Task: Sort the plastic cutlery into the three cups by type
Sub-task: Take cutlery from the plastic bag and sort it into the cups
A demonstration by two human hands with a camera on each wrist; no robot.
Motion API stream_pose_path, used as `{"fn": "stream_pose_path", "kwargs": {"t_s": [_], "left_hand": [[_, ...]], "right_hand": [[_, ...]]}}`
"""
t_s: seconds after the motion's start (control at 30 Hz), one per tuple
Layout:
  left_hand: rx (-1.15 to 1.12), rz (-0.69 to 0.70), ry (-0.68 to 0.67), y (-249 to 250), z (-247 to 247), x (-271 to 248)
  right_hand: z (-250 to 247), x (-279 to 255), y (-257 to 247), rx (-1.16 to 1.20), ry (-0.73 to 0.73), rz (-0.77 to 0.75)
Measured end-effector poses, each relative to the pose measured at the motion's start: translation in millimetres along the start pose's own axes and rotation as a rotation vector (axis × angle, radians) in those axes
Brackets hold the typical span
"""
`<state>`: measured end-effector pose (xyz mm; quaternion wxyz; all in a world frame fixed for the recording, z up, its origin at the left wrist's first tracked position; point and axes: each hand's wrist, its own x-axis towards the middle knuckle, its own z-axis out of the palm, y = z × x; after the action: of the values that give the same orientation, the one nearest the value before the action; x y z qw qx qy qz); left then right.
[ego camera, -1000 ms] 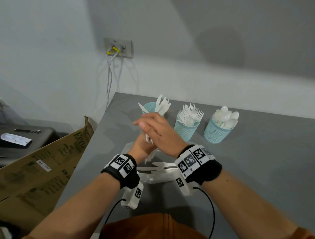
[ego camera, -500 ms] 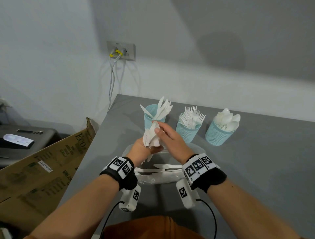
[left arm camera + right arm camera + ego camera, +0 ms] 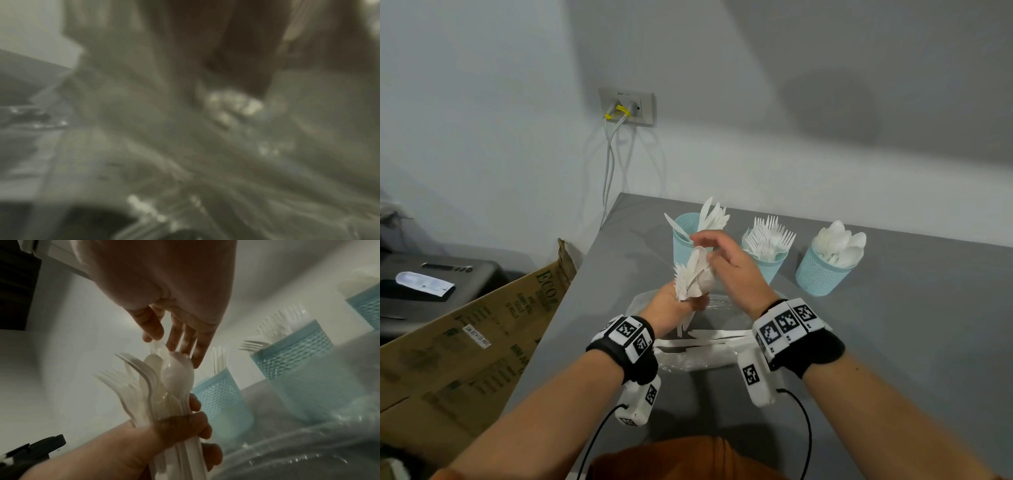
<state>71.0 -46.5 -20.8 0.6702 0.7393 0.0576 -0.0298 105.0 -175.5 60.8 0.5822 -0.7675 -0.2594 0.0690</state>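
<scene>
My left hand [image 3: 675,304] grips a bunch of white plastic forks and spoons [image 3: 691,274] upright by the handles, just in front of the cups. My right hand [image 3: 710,241] reaches over it with straight fingers; in the right wrist view the fingertips [image 3: 186,345] touch the tip of the front spoon [image 3: 177,374] above the left hand [image 3: 185,426]. Three light blue mesh cups stand in a row: knives [image 3: 685,236], forks [image 3: 768,265], spoons [image 3: 820,275]. The left wrist view is blurred.
A clear plastic bag [image 3: 698,356] with more white cutlery lies on the grey table [image 3: 893,342] between my wrists. A cardboard box [image 3: 465,342] stands off the table's left edge. The wall with a socket [image 3: 627,107] is behind the cups.
My right hand covered the bunch a second ago and has since slid up, so its fingers now touch only the top. The bunch in my left hand now stands more exposed.
</scene>
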Motion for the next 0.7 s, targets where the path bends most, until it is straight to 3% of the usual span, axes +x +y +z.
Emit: {"fn": "stream_pose_path", "kwargs": {"t_s": [0.13,0.4,0.7], "left_hand": [[-0.053,0.038,0.033,8,0,1],[0.07,0.111,0.103,32,-5,2],[0.147,0.189,0.162,51,-2,-7]], "right_hand": [[-10,8,-6,-0.151,0.09,-0.09],[-28,25,-27,-0.479,0.162,-0.095],[-29,37,-38,-0.351,0.105,0.025]]}}
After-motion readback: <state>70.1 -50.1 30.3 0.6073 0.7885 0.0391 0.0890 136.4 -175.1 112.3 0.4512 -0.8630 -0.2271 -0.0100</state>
